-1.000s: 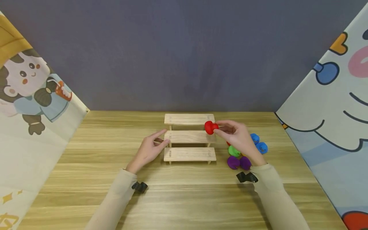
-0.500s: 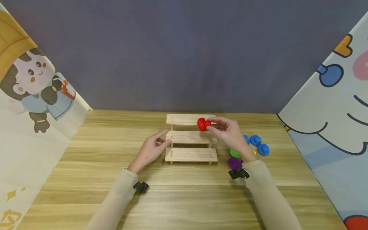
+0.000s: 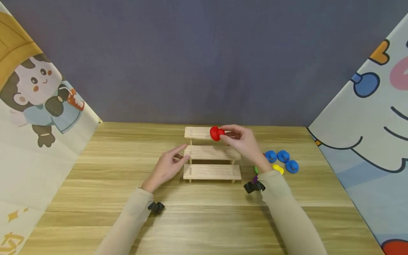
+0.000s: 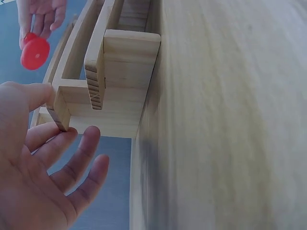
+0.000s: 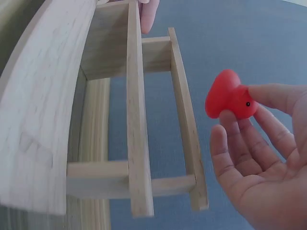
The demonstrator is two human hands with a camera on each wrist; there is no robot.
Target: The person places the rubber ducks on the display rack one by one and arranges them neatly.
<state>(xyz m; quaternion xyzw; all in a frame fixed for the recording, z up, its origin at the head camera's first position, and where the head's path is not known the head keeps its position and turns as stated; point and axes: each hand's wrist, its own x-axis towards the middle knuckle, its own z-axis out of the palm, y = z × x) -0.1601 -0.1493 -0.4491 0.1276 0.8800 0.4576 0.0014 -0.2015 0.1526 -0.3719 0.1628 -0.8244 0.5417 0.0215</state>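
My right hand [image 3: 243,141] pinches a small red rubber duck [image 3: 216,134] by its head, between thumb and fingers. The duck appears in the head view over the back step of a three-step wooden stand [image 3: 211,172]. A gap shows between duck and boards in the right wrist view, where a black eye faces the camera. At the stand's left end, my left hand [image 3: 167,166] grips the end of the middle step, thumb and index finger at its opposite edges [image 4: 58,108]. Its other fingers are spread below, off the wood.
Right of the stand, several blue ducks [image 3: 283,156] and a yellow duck [image 3: 278,169] sit on the wood-grain table [image 3: 204,219]. Green, purple and red ones are mostly hidden by my right wrist. A dark wall [image 3: 204,63] rises behind the stand.
My right hand has carried the red duck leftward and slightly farther back, from the stand's right end to over the back step. The left hand keeps its place.
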